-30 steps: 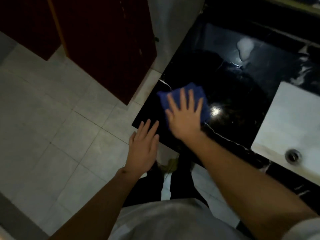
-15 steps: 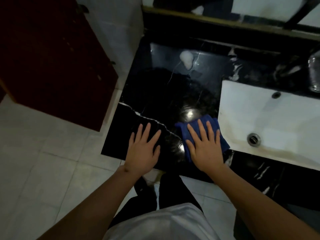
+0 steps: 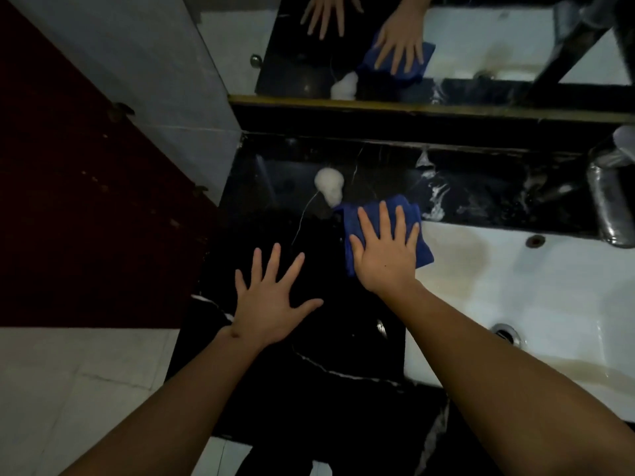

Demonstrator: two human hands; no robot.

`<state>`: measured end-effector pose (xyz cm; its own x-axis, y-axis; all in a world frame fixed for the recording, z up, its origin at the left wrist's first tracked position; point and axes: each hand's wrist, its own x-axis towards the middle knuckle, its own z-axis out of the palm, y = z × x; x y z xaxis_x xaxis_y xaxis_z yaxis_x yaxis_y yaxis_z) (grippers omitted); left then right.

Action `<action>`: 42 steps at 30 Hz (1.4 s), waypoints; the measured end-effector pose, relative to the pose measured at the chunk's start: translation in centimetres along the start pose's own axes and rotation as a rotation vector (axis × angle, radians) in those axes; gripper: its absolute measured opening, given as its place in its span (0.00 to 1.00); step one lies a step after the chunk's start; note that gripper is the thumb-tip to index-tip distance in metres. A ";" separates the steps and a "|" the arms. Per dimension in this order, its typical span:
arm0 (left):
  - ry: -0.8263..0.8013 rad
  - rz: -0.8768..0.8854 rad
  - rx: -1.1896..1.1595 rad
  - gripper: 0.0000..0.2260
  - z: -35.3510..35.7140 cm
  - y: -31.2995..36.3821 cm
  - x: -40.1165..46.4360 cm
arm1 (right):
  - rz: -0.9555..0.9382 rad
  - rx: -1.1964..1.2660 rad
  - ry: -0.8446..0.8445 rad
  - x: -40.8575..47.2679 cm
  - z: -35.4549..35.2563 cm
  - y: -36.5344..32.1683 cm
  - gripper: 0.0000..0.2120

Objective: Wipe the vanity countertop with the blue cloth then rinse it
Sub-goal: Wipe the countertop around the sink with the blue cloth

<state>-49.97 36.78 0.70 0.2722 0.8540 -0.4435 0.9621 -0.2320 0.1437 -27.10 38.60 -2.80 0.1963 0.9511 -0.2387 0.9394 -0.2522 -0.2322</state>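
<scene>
Your right hand [image 3: 385,255] lies flat on the blue cloth [image 3: 379,209], fingers straight and slightly spread, pressing it onto the black countertop [image 3: 275,214]. The cloth is folded into a rough square. Its right corner [image 3: 425,257] sticks out past your palm and overlaps the left edge of the white sink [image 3: 515,286]. The cloth's far left corner sits just beside a white blob of foam [image 3: 329,183], which lies toward the back of the countertop; whether the two touch cannot be told.

Your left hand [image 3: 271,304] rests palm down on the bare counter, fingers splayed wide and holding nothing. It is nearer the front edge than the right hand, and apart from the cloth.

White veins and wet streaks [image 3: 434,201] mark the dark stone behind the sink. The sink's drain [image 3: 507,333] shows near your right forearm, and a small overflow hole [image 3: 535,240] sits toward its back wall. A chrome tap [image 3: 610,187] stands at the far right, partly cut off by the frame.

Above the counter, a mirror [image 3: 240,39] reflects both hands, the cloth and the foam. To the left stand a pale tiled wall [image 3: 154,80] and a dark red door [image 3: 86,201], with light floor tiles [image 3: 86,389] below.
</scene>
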 end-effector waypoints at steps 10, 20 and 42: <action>-0.095 0.066 0.096 0.50 0.1 0.7 2.6 | 0.034 -0.061 -0.002 7.8 -2.3 2.2 0.29; 0.028 0.045 0.005 0.39 -1.3 -2.5 2.4 | 0.258 0.374 0.320 12.2 -2.8 -2.5 0.23; 0.091 0.136 -0.014 0.29 1.9 -8.4 -0.3 | -0.391 -0.047 0.125 13.4 2.7 -16.5 0.28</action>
<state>-58.08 37.61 -2.05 0.3961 0.8541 -0.3370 0.9160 -0.3420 0.2098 -40.69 55.04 -4.77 -0.1483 0.9886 -0.0244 0.9613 0.1383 -0.2383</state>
